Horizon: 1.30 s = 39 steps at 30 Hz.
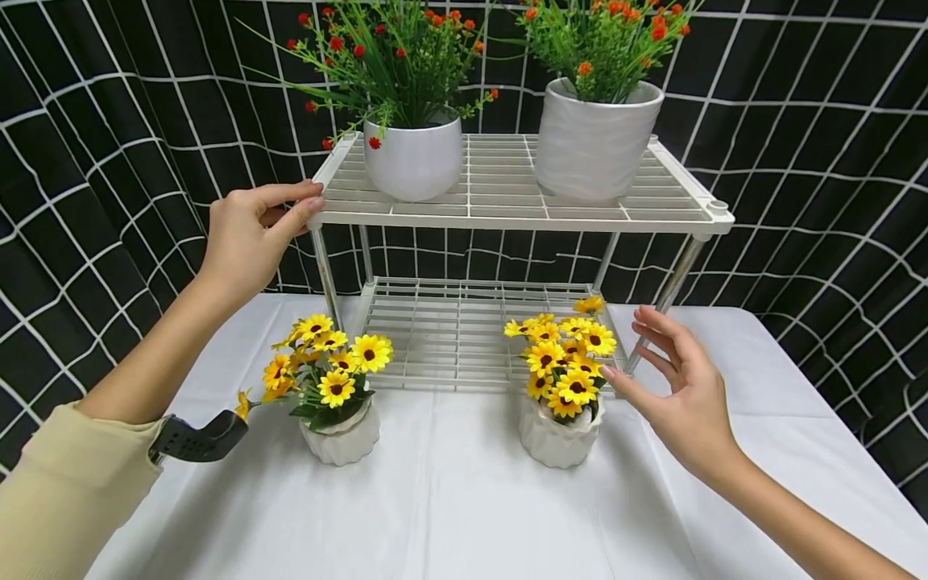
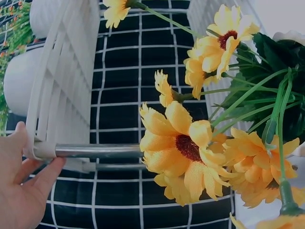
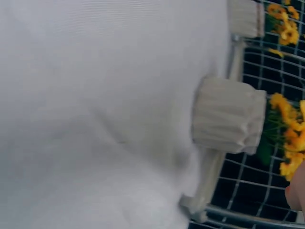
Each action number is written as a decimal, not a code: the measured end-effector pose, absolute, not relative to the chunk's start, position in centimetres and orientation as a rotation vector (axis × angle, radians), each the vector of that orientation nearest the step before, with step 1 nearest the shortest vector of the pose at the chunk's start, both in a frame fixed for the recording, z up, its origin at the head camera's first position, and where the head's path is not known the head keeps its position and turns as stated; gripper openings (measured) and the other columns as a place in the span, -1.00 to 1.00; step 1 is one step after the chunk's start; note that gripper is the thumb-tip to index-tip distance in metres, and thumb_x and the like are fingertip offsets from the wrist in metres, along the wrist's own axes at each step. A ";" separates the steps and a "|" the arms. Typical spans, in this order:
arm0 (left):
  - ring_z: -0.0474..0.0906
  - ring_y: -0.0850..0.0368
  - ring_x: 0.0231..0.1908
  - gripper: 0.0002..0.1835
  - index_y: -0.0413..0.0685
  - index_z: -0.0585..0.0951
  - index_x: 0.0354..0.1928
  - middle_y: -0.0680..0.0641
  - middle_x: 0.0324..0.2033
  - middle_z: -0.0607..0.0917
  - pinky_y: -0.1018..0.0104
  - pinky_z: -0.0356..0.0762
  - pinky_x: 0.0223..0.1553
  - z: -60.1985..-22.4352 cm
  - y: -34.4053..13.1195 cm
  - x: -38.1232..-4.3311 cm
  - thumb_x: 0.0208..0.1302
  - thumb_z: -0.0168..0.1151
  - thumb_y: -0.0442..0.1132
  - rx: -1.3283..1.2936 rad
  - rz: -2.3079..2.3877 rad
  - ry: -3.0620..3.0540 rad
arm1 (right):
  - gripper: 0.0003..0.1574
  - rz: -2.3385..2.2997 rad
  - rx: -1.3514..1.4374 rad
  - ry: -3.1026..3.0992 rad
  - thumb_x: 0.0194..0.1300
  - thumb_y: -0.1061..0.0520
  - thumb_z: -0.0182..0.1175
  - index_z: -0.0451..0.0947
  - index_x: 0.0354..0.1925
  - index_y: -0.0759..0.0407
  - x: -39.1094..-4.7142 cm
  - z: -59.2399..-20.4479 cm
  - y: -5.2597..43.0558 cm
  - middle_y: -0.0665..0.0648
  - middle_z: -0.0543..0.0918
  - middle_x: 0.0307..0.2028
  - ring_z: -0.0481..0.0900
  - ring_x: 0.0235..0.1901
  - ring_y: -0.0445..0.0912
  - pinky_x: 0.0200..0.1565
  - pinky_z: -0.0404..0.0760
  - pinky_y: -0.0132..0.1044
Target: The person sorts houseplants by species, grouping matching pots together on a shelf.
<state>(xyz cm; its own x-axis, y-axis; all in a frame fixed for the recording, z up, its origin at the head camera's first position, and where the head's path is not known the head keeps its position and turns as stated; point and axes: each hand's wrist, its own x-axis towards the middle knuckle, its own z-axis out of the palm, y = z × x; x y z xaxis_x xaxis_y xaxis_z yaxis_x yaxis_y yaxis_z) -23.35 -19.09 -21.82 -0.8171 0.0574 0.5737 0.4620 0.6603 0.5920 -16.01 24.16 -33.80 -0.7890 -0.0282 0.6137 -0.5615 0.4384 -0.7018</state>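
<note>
A white two-tier wire shelf [image 1: 500, 221] stands on the cloth-covered table. My left hand [image 1: 242, 238] pinches the front left corner of its upper tier, with thumb and fingers on either side of the corner [image 2: 45, 149] in the left wrist view. My right hand [image 1: 689, 395] is held by the right front leg [image 1: 677, 278], fingers spread and loosely bent around nothing. Its thumb tip overlaps the edge of the yellow sunflowers [image 1: 573, 362] in a white fluted pot [image 1: 560, 439]. A matching pot [image 1: 342, 439] of sunflowers [image 1: 337, 387] stands at the front left, below my left forearm.
On the upper tier stand a smooth white pot [image 1: 415, 165] of red flowers and a larger ribbed white pot [image 1: 596, 145] of orange ones. The wire lower tier [image 1: 449, 330] lies behind the sunflowers. A black cloth with a white grid [image 1: 819, 161] hangs behind.
</note>
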 end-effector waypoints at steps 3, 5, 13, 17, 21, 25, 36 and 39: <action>0.58 0.67 -0.30 -0.64 -0.16 0.71 0.26 -0.22 0.15 0.76 0.76 0.53 -0.19 -21.8 -19.1 -23.5 0.57 0.26 -0.16 -0.409 -1.049 -2.354 | -0.02 1.348 0.484 -2.181 0.08 0.61 0.43 0.35 0.45 0.43 -15.8 -34.9 24.4 -0.23 0.48 0.32 0.51 0.29 -0.35 0.26 0.48 -0.58; 0.57 0.69 -0.31 -0.63 -0.17 0.71 0.26 -0.24 0.14 0.76 0.75 0.54 -0.19 -21.7 -19.2 -23.6 0.57 0.26 -0.15 -0.416 -1.056 -2.349 | -0.02 1.352 0.478 -2.197 0.08 0.60 0.45 0.36 0.44 0.42 -15.7 -35.7 24.6 -0.25 0.48 0.32 0.52 0.27 -0.35 0.24 0.49 -0.59; 0.57 0.70 -0.33 -0.63 -0.17 0.70 0.27 -0.26 0.14 0.76 0.75 0.53 -0.23 -21.7 -19.3 -23.7 0.57 0.25 -0.15 -0.416 -1.071 -2.349 | -0.01 1.366 0.460 -2.278 0.08 0.51 0.52 0.39 0.45 0.35 -15.4 -37.9 24.4 0.05 0.55 0.30 0.52 0.22 -0.42 0.19 0.51 -0.62; 0.58 0.68 -0.31 -0.63 -0.17 0.70 0.27 -0.24 0.15 0.76 0.75 0.54 -0.21 -21.7 -19.2 -23.6 0.57 0.25 -0.15 -0.407 -1.069 -2.353 | -0.01 1.393 0.428 -2.354 0.12 0.44 0.54 0.37 0.46 0.36 -15.4 -38.6 24.3 0.30 0.54 0.33 0.50 0.17 -0.49 0.16 0.50 -0.66; 0.64 0.60 -0.27 -0.63 -0.16 0.71 0.26 -0.21 0.14 0.77 0.74 0.55 -0.16 -21.8 -19.1 -23.4 0.57 0.26 -0.15 -0.394 -1.059 -2.358 | 0.00 1.415 0.339 -2.470 0.16 0.32 0.57 0.33 0.47 0.37 -15.4 -39.0 24.2 0.36 0.52 0.36 0.44 0.10 -0.59 0.12 0.49 -0.70; 0.78 0.28 -0.16 -0.64 -0.15 0.71 0.26 -0.19 0.15 0.77 0.72 0.57 -0.13 -21.8 -19.0 -23.4 0.57 0.25 -0.15 -0.387 -1.050 -2.360 | 0.04 1.428 0.248 -2.555 0.19 0.23 0.59 0.30 0.51 0.35 -15.4 -39.3 24.0 0.36 0.51 0.38 0.49 0.12 -0.50 0.11 0.54 -0.65; 0.79 -0.16 -0.02 -0.63 -0.15 0.70 0.27 -0.21 0.18 0.75 0.69 0.59 -0.12 -21.9 -19.0 -23.6 0.57 0.25 -0.14 -0.396 -1.057 -2.357 | 0.11 1.555 0.091 -2.591 0.23 0.19 0.56 0.19 0.54 0.44 -14.8 -40.7 23.0 0.42 0.39 0.46 0.51 0.34 0.23 0.07 0.47 -0.72; 0.79 -0.17 -0.01 -0.63 -0.15 0.70 0.27 -0.21 0.17 0.75 0.70 0.58 -0.12 -21.9 -19.0 -23.5 0.57 0.25 -0.15 -0.394 -1.058 -2.354 | 0.11 1.581 0.029 -2.585 0.24 0.17 0.56 0.19 0.55 0.40 -14.5 -41.2 22.7 0.41 0.35 0.49 0.49 0.36 0.21 0.06 0.45 -0.75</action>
